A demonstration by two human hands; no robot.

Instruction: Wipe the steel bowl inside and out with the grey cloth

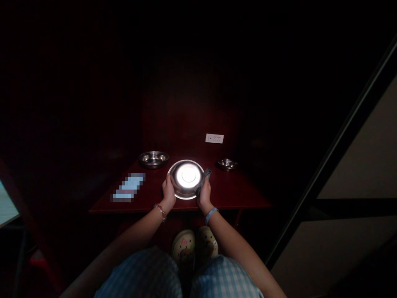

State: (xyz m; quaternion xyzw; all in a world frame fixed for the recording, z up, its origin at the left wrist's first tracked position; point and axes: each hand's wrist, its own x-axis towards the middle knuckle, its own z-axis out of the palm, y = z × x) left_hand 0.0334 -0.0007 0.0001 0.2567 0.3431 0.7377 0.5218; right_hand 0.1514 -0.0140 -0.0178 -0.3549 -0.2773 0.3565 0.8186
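A shiny steel bowl is between my hands, its round base ring facing me and glaring with reflected light. My left hand grips the bowl's left rim, thumb along the edge. On the other side my right hand presses a dark grey cloth against the bowl's right rim. Its fingers are partly hidden by the cloth and bowl. Behind the bowl to the left sits a wide steel dish, and a smaller steel bowl stands to the right.
The dark red tabletop ends just below my hands. A blurred, pale rectangular item lies at its left. A white socket plate is on the back wall. My knees and clog shoes are below the table edge.
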